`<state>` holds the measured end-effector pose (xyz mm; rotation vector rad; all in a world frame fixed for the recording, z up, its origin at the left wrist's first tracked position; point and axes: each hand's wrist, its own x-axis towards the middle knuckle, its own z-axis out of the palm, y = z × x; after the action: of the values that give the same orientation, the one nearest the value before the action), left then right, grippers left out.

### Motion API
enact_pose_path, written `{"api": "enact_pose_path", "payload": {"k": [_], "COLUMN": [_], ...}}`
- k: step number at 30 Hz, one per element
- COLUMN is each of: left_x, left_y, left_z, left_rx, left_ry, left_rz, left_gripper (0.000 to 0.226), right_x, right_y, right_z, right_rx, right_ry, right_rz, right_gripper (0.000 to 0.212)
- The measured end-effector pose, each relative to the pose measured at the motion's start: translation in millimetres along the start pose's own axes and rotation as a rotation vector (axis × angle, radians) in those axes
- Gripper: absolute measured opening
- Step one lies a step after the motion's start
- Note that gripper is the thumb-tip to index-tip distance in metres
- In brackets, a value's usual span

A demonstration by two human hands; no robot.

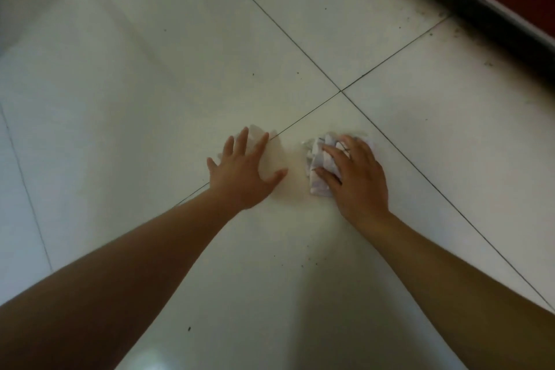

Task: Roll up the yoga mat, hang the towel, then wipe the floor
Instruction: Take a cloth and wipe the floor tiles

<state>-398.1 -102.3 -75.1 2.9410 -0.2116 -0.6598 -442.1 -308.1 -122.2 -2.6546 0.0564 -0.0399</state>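
Two wads of white paper lie on the pale tiled floor (150, 99) just short of where the grout lines (341, 91) cross, near each other but apart, one under each hand, presumably so both arms can scrub at once. The left wad (271, 156) is pressed flat by the left hand (240, 171), fingers straight and spread wide to bear down, and shows no clear long axis. The right wad (319, 168) is bunched, its long axis running away from the person, and the right hand (357, 177) grips it with bent fingers and thumb.
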Motion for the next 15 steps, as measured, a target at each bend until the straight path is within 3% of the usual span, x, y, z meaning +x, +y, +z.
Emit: {"api": "enact_pose_path", "payload": {"k": [5,15], "left_x": [39.7,74.0], "left_y": [-11.7,-16.0], "left_z": [1.8,22.2], "left_rx": [0.082,-0.054], "left_ry": [0.169,0.315], "left_rz": [0.137,0.121], "left_gripper": [0.063,0.062], "right_x": [13.2,127.0], "right_y": [-12.8,-26.7], "right_z": [10.4,17.2], "right_rx": [-0.089,-0.034], "right_ry": [0.106,0.124], "right_rz": [0.053,0.169], "right_gripper": [0.043,0.039]}}
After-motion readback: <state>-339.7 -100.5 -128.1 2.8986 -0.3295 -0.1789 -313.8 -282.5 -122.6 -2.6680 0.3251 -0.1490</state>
